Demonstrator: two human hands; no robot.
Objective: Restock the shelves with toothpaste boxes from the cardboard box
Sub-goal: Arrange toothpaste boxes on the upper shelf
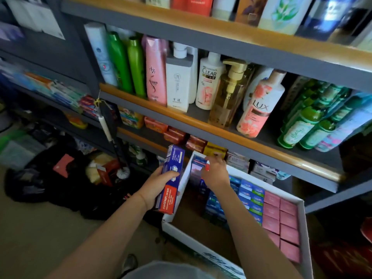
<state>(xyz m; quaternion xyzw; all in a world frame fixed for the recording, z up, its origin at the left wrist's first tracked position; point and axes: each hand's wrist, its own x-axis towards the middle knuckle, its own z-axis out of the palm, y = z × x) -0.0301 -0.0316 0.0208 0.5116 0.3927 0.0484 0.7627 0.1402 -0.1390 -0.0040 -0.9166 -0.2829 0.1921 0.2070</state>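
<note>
My left hand (159,186) holds a blue and red toothpaste box (171,178) with the fingers curled around its middle; the box stands almost upright, just beside the left flap of the cardboard box (203,246). My right hand (214,174) reaches into the far corner of the cardboard box, and its fingers pinch the top of a second toothpaste box (198,165) that stands on end there. Inside the cardboard box more toothpaste boxes stand in rows: the blue and green ones (251,196) in the middle and the pink ones (281,220) along the right wall. The cardboard box sits low in front of the shelves (201,125). On the shelf above it stand shampoo bottles (179,77), and on the lower shelf, near my right hand, lie red soap packs (175,135).
</note>
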